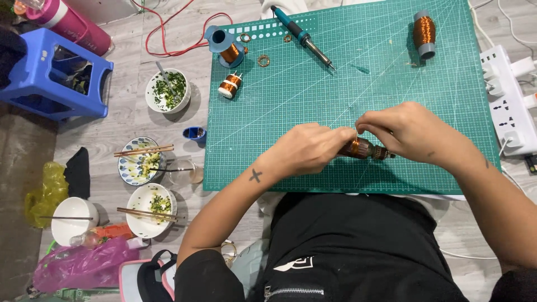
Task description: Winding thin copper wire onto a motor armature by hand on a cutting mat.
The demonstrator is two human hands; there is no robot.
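Head view shows the copper-wound cylindrical motor armature point(362, 149) lying left-to-right on the near green cutting mat point(335, 100), left hand point(307, 150) clamped on its left end, right hand point(411, 131) pinching thin wire just above its middle.

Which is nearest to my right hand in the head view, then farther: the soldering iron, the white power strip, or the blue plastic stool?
From the right hand:
1. White power strip, at the mat's right edge.
2. Soldering iron, top of the green mat.
3. Blue plastic stool, far left on the floor.
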